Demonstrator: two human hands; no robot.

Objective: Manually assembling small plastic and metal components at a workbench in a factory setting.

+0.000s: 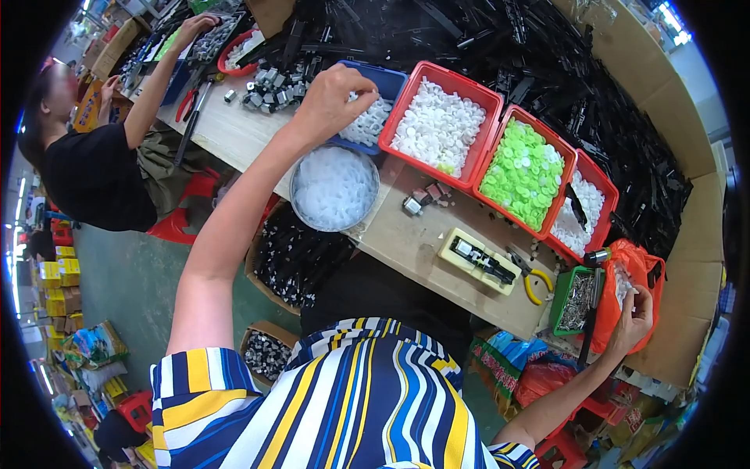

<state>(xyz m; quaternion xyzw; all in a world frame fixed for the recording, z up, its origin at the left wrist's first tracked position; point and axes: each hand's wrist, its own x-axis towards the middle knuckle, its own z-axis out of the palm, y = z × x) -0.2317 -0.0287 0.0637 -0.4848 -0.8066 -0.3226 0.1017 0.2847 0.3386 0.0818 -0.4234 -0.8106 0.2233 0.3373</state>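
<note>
Above a blue bin (394,78) of small white plastic parts (369,125), my left hand (337,98) is closed in a pinch; what it holds, if anything, is hidden. My right hand (634,316) reaches into an open orange plastic bag (650,273) of small pale parts, its fingers drawn together, their content too small to tell. Between the hands, a cream block (459,264) on the table holds a black piece with a metal part (478,262). Yellow-handled pliers (537,288) lie beside it.
Red bins hold white parts (439,121), green discs (522,168) and more white pieces (582,207). A round tub (334,187) of translucent parts stands left; a green basket (576,297) of metal pieces, right. Black strips (500,47) heap behind. Another person (90,164) works at far left.
</note>
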